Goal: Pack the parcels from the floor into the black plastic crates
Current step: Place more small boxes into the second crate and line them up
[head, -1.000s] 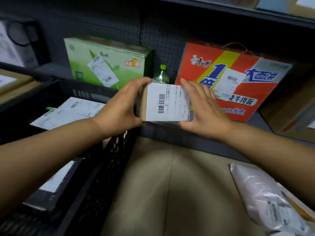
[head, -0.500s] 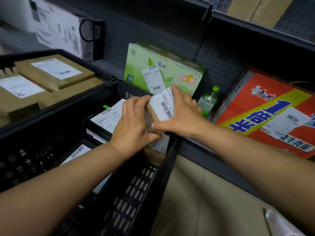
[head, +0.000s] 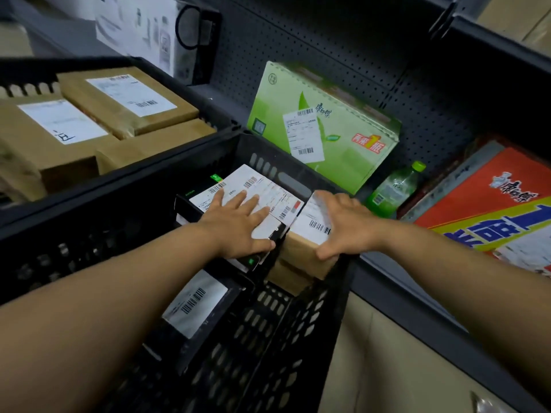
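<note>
At the centre of the frame, the person's right hand (head: pixel 343 225) grips a small brown cardboard parcel (head: pixel 307 245), fingers over its labelled top and thumb on its near side, inside the right corner of the black plastic crate (head: pixel 328 296). The left hand (head: pixel 238 225) lies flat, fingers spread, on a black labelled box (head: pixel 256 192) just beside it in the crate. At upper left, a second crate (head: pixel 205 135) holds brown parcels.

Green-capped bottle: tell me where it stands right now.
In the head view the green-capped bottle stands on the lower shelf right of centre, between the green carton and the red carton, just beyond the right hand.
</note>
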The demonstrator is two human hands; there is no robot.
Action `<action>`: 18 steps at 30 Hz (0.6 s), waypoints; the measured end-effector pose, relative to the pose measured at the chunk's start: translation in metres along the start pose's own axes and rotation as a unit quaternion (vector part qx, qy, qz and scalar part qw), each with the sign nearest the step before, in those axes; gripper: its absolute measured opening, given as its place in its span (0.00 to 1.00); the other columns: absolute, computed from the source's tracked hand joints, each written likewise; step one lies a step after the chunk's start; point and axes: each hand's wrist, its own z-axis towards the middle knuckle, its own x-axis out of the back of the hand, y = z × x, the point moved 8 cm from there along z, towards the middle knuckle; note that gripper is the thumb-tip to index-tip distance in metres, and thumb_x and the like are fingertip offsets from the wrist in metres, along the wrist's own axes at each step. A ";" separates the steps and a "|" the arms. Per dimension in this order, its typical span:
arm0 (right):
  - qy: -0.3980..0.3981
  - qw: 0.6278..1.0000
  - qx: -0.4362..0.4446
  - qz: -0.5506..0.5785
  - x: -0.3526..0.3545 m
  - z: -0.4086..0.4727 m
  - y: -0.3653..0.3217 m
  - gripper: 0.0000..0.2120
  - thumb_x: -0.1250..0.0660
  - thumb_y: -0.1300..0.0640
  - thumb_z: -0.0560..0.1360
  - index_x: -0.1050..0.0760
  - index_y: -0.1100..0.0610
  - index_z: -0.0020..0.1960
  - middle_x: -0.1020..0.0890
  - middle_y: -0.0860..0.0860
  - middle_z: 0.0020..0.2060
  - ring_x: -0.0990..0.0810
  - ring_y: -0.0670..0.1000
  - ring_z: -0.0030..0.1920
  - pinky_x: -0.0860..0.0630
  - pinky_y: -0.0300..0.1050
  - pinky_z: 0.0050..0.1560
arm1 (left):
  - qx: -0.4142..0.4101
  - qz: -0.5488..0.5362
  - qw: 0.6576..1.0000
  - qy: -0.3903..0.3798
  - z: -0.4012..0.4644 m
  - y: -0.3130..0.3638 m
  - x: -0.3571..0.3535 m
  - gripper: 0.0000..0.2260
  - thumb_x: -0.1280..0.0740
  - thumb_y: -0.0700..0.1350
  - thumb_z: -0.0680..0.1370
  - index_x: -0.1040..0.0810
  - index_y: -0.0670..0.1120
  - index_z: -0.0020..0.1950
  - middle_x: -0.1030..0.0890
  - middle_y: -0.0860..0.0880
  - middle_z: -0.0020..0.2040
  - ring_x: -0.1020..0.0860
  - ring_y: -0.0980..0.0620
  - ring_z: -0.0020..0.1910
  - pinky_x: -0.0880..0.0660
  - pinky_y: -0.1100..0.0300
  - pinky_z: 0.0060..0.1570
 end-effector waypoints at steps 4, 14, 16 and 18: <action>-0.035 0.998 -0.020 -0.057 -0.027 0.022 -0.004 0.58 0.26 0.39 0.60 0.61 0.48 0.76 0.43 0.57 0.70 0.41 0.61 0.69 0.41 0.51 0.69 | -0.001 0.002 1.000 0.010 0.000 0.000 0.000 0.38 0.55 0.73 0.73 0.59 0.56 0.77 0.59 0.50 0.78 0.62 0.47 0.76 0.64 0.39 0.71; -0.077 0.976 -0.069 -0.192 -0.050 0.046 -0.011 0.60 0.27 0.40 0.64 0.65 0.59 0.76 0.48 0.61 0.74 0.46 0.65 0.73 0.46 0.61 0.70 | -0.003 -0.003 1.000 0.014 0.003 -0.002 -0.001 0.37 0.55 0.73 0.73 0.59 0.56 0.77 0.59 0.50 0.78 0.63 0.47 0.76 0.64 0.38 0.71; -0.050 0.969 -0.084 -0.227 -0.055 0.048 -0.022 0.55 0.29 0.44 0.68 0.64 0.63 0.75 0.50 0.62 0.75 0.44 0.66 0.72 0.46 0.65 0.70 | -0.001 -0.003 1.000 0.012 0.003 -0.001 -0.002 0.38 0.55 0.73 0.73 0.59 0.56 0.77 0.59 0.50 0.78 0.63 0.47 0.76 0.64 0.38 0.71; -0.047 0.969 -0.098 -0.223 -0.063 0.052 -0.028 0.50 0.32 0.49 0.73 0.65 0.64 0.75 0.55 0.65 0.75 0.44 0.70 0.72 0.46 0.67 0.70 | -0.001 -0.002 1.000 0.010 0.004 -0.001 -0.002 0.38 0.55 0.73 0.73 0.59 0.56 0.77 0.59 0.50 0.78 0.63 0.47 0.76 0.64 0.38 0.71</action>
